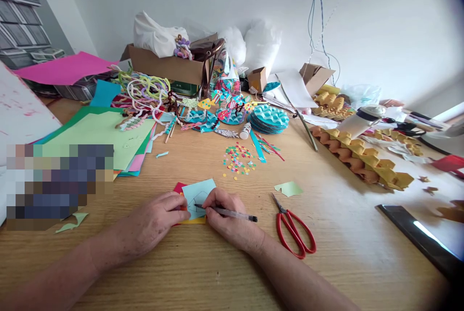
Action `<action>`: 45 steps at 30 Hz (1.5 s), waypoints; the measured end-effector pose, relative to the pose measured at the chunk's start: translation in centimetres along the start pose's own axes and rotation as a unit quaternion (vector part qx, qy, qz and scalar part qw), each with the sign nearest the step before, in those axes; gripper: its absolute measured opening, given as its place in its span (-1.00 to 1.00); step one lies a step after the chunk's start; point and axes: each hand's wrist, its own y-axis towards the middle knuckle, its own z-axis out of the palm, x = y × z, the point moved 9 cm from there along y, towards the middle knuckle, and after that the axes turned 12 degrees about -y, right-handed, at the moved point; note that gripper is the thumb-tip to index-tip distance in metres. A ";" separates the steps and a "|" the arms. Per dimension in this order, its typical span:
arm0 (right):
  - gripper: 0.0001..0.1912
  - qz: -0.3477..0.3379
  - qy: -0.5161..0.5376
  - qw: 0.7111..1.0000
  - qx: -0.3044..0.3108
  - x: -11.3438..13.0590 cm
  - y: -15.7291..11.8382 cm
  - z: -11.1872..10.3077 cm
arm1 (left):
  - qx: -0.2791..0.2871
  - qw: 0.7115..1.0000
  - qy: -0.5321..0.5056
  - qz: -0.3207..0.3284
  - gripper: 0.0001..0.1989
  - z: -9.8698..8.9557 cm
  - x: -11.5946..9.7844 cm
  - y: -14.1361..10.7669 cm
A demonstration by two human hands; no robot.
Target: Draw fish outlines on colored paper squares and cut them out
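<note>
My left hand (152, 219) steadies a light-blue paper piece (191, 192) at its left edge, fingers bent and close together. Under that piece, edges of red paper (179, 187) and yellow paper (195, 221) stick out. In my right hand (234, 221) is a pen (237, 213) with a clear barrel and dark cap end. Its tip meets the blue paper, where thin dark curved lines are drawn. To the right of this hand lie red-handled scissors (294, 233), blades slightly apart and pointing away from me. A pale green paper scrap (289, 188) rests just beyond them.
Confetti dots (238, 160) are scattered ahead, near stacked blue wavy discs (268, 119). Coloured paper sheets (90, 132) lie on the left. Egg-carton strips (362, 156) and a white bottle (358, 121) stand at right. A dark glossy object (416, 238) lies closer.
</note>
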 end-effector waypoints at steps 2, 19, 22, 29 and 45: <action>-0.89 0.000 -0.004 1.000 -0.001 -0.1 0.0 0.1 | 0.000 1.000 0.006 0.000 -0.64 0.0 0.0 0.0; -0.89 0.006 -0.028 1.000 -0.004 -0.2 0.1 0.4 | -0.031 0.999 0.002 0.016 -0.68 -0.5 -0.4 -0.1; -0.88 0.007 -0.025 1.000 -0.001 -0.2 0.1 0.5 | -0.040 0.999 0.001 0.023 -0.68 -0.5 -0.3 -0.2; -0.89 0.008 -0.030 1.000 -0.007 -0.4 0.1 0.4 | -0.036 0.999 0.001 0.022 -0.67 -0.5 -0.3 -0.2; -0.88 0.011 -0.036 0.999 0.001 0.0 0.0 0.3 | -0.032 0.999 0.003 0.021 -0.65 -0.6 -0.6 -0.1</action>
